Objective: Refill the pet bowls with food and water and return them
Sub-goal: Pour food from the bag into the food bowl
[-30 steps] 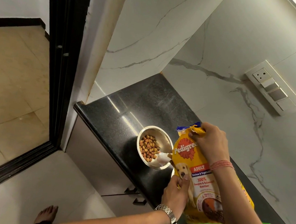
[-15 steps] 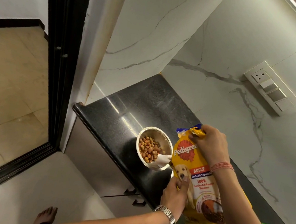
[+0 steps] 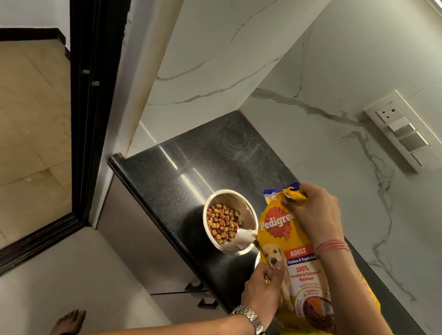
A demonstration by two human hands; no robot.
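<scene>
Pouring kibble: our left hand and right hand clamp the yellow plastic food bag over the round steel bowl; next, we'd right it.

Steel bowl: polished metal, reflecting light. Kibble: dry, matt, rough. Pedigree food bag: glossy printed plastic, creasing. Table: polished black speckled stone, mirroring glare. Wall: smooth veined marble-look panels. Wristwatch: shiny metal links.
</scene>
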